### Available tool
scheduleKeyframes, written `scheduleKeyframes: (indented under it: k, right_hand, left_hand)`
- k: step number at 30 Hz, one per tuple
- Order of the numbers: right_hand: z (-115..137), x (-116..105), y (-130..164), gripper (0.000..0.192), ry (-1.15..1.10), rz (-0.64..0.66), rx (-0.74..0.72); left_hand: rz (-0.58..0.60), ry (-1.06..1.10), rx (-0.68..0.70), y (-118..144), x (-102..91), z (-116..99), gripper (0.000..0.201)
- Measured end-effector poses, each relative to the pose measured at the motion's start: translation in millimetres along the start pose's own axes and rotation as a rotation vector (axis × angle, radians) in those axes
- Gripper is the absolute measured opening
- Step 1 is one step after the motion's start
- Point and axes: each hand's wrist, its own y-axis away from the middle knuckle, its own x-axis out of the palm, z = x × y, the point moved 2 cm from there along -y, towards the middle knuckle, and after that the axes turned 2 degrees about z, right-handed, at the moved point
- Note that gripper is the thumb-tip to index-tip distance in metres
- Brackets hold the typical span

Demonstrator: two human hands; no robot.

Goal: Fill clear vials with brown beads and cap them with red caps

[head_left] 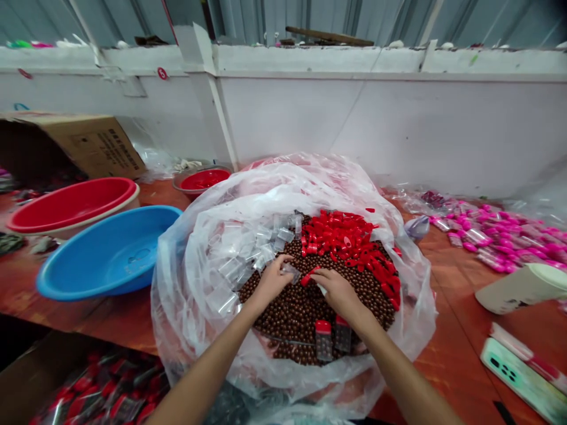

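Note:
My left hand [275,277] is closed on a small clear plastic container [290,273], held just above a bed of brown balls [292,319]. Between the fingers of my right hand [339,290] is a red cap [309,276], close to the container but apart from it. Loose clear containers [239,254] lie heaped to the left of the balls, and a pile of red caps [341,236] lies on the far right side. Two filled containers with red caps [323,341] rest on the balls near the front. A translucent plastic bag [186,295] lines the whole heap.
Blue [110,254] and red basins [71,206] stand at the left, a cardboard box [97,141] behind them. Pink-capped containers [509,233] lie at the right, near a cream cup [522,289] and a phone [522,375]. Red-capped packs [106,389] fill a box below left.

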Motion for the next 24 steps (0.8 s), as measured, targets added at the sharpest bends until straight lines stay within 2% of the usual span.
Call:
scheduleKeyframes:
  k: [2, 4, 6, 8, 10, 15, 19, 24]
  right_hand:
    - [6, 5, -17, 0.050, 0.083, 0.049, -0.066]
    - [9, 6, -26, 0.036, 0.110, 0.066, -0.087]
    - [7, 1, -25, 0.023, 0.105, 0.042, -0.052]
    - [1, -8, -15, 0.018, 0.113, 0.000, 0.011]
    - [-9, -19, 2, 0.021, 0.049, -0.090, 0.141]
    - [-28, -34, 56, 0.034, -0.409, -0.365, 0.572]
    - [-25, -35, 84, 0.042, -0.598, -0.489, 0.657]
    - [-15, -29, 97, 0.046, -0.704, -0.496, 0.697]
  left_hand:
    - [0.007, 0.026, -0.020, 7, 2.5, 7, 0.035]
    - [-0.002, 0.006, -0.032, 12, 3.9, 14, 0.030]
    - [-0.022, -0.029, -0.044, 15, 4.8, 17, 0.028]
    - [-0.044, -0.079, -0.048, 15, 7.2, 18, 0.027]
    - [-0.040, -0.107, -0.055, 14, 13.3, 17, 0.024]
    - [0.011, -0.016, -0.112, 3, 42.9, 17, 0.019]
    - [0.045, 0.104, -0.169, -4, 66.2, 23, 0.020]
    - [0.101, 0.299, -0.251, -4, 82.2, 25, 0.022]
